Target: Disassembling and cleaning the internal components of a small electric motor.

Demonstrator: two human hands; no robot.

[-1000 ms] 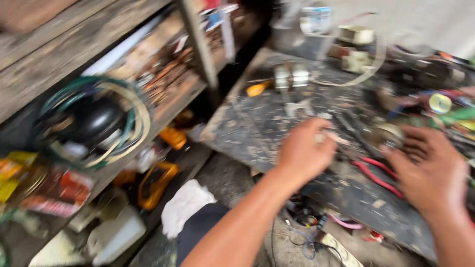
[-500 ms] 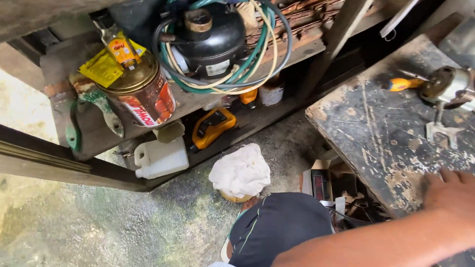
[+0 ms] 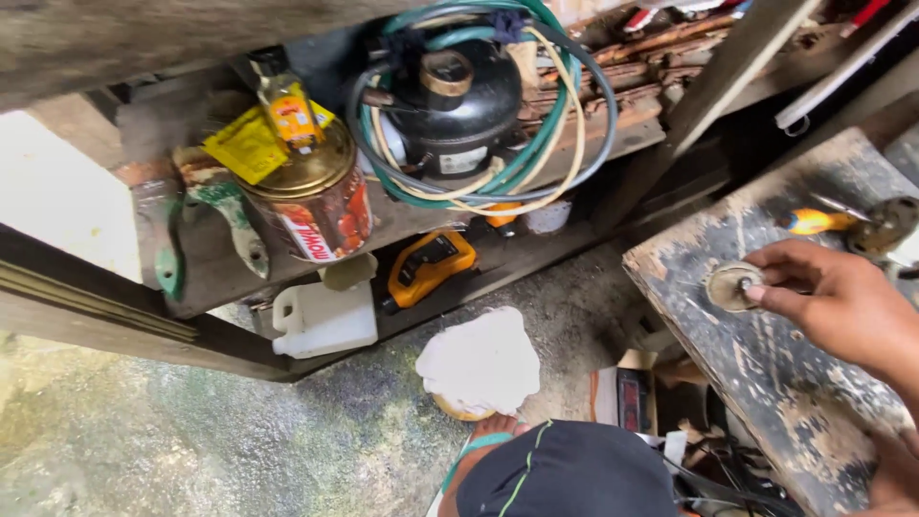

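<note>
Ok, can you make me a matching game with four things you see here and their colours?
Things:
1. compressor
2. jug
3. meter
4. round metal disc, held by the hand over the workbench

Colours:
A. white
B. dull grey-brown
C. black
D. orange

Pairs: 1-C, 2-A, 3-D, 4-B

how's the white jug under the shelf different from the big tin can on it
The white jug is plain, boxy plastic with a handle and stands on the ground. The tin can is round metal with a gold lid and a red printed label, and stands up on the wooden shelf. Both are upright and closed.
</note>
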